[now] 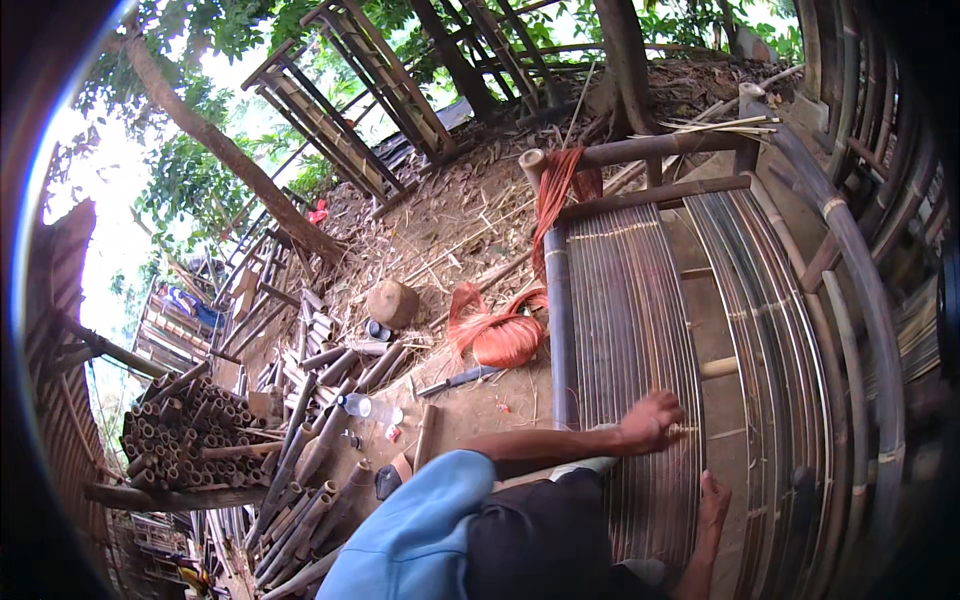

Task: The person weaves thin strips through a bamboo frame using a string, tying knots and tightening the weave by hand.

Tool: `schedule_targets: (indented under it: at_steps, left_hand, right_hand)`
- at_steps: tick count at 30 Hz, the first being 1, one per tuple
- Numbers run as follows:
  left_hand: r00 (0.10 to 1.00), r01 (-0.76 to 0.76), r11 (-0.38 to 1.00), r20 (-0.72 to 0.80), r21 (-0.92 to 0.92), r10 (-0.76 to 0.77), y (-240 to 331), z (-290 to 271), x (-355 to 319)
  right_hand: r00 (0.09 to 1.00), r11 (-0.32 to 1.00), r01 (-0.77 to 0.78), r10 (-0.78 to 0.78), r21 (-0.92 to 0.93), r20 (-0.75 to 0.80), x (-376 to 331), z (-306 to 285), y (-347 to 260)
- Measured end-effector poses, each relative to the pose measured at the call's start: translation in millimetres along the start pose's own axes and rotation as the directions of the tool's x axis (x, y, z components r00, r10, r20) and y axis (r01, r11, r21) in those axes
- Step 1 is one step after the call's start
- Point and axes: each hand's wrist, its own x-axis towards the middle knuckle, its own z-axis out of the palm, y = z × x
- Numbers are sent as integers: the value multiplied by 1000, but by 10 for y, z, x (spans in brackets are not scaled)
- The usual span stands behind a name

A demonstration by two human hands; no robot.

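Observation:
My left hand is closed in a fist over a panel of narrow bamboo slats. A small pale bit shows by its knuckles, and what the fingers hold, if anything, is hidden. Close to the panel's right edge is my right hand, its fingers curled with the thumb side up; I cannot make out what is inside it. The slats belong to a bamboo bench frame with round poles. Across a gap to the right runs a second slatted panel.
Orange-red plastic strands lie bundled on the dirt; more strands hang from the frame's corner. A long knife, a clear bottle and a wood stump are on the ground. Cut bamboo pieces are stacked at left.

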Motion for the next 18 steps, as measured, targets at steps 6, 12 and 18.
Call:
schedule_targets:
  at_steps: [6, 12, 18]
  left_hand:
    - [996, -71, 997, -52, -39, 69, 15, 916, 46]
    - [973, -130, 988, 200, 79, 112, 42, 861, 155]
    - [962, -174, 866, 269, 469, 48, 233, 964, 186]
  right_hand:
    - [981, 938, 86, -138, -336, -135, -115, 221, -216]
    - [967, 935, 19, -107, -355, -230, -182, 201, -326]
    - [952, 945, 101, -182, -312, -245, -168, 236, -274]
